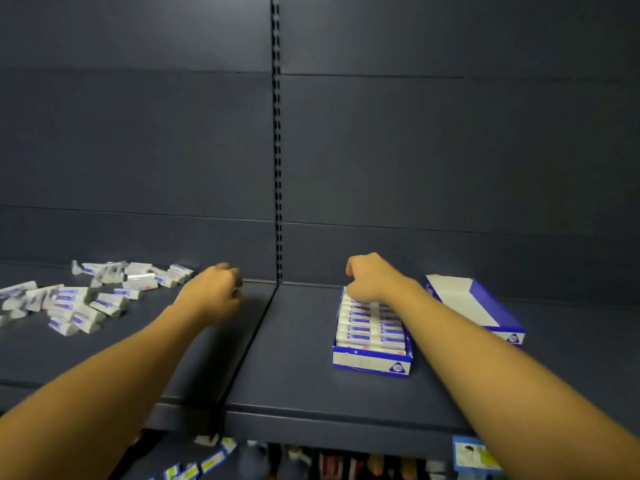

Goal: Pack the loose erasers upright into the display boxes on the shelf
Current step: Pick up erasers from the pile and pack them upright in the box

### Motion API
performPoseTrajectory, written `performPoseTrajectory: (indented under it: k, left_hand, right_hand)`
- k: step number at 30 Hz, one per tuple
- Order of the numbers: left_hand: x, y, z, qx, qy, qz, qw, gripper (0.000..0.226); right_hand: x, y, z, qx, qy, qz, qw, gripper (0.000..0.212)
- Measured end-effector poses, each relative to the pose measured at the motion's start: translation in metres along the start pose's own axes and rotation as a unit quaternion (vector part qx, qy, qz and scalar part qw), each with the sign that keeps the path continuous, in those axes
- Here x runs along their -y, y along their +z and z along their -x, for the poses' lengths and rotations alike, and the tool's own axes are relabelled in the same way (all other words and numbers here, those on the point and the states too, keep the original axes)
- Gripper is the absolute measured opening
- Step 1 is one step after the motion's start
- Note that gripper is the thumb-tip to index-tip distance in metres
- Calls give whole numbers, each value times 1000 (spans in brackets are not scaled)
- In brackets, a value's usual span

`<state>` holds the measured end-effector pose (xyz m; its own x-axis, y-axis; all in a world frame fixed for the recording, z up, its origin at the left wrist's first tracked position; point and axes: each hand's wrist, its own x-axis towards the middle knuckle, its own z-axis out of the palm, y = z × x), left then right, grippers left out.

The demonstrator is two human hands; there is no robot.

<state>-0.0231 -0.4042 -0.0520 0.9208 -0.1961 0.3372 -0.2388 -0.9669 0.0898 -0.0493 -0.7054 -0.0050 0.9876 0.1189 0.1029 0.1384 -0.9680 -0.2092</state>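
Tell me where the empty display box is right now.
In the head view, the empty display box lies on the right-hand shelf, just right of the filled display box and behind the right forearm.

Both bare arms are reaching forward, well apart. The left hand point(211, 292) is hanging knuckles-up with its fingers curled under, a bit blurry so the grip's unclear. The right hand point(369, 277) is bending down at the wrist, fingers tucked underneath.
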Motion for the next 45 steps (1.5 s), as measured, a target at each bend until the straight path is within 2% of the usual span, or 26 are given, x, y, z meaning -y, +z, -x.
performPoseTrajectory:
  k: [4,8,13,18,23,31,37,42,45]
  left_hand:
    - [38,-27,28,-13,-50,-9,999,25]
    - [75,-47,57,-27,-82,-32,996,23]
    - [136,-63,91,-9,-112,-25,993,24]
    - [204,-83,125,-18,-156,14,988,21]
    - [261,-86,145,-40,-165,35,985,21]
    - [319,-75,114,-32,-164,25,986,19]
    - [346,-68,81,-9,-162,38,986,13]
    - [377,-71,48,-9,-144,3,990,23]
    - [393,-62,33,20,-152,-9,988,23]
  right_hand:
    - [60,11,3,2,-26,47,999,32]
    - [123,26,6,4,-45,55,997,14]
    - [199,49,1,14,-57,21,998,38]
    - [273,73,-3,10,-69,16,997,33]
    - [331,103,-10,-4,-76,14,997,26]
    - [388,118,-51,-32,-107,8,994,25]
    - [412,123,-103,-35,-143,-17,989,34]
    - [420,129,-142,-41,-166,-45,984,30]
    - [425,133,-157,-41,-175,-48,983,28]
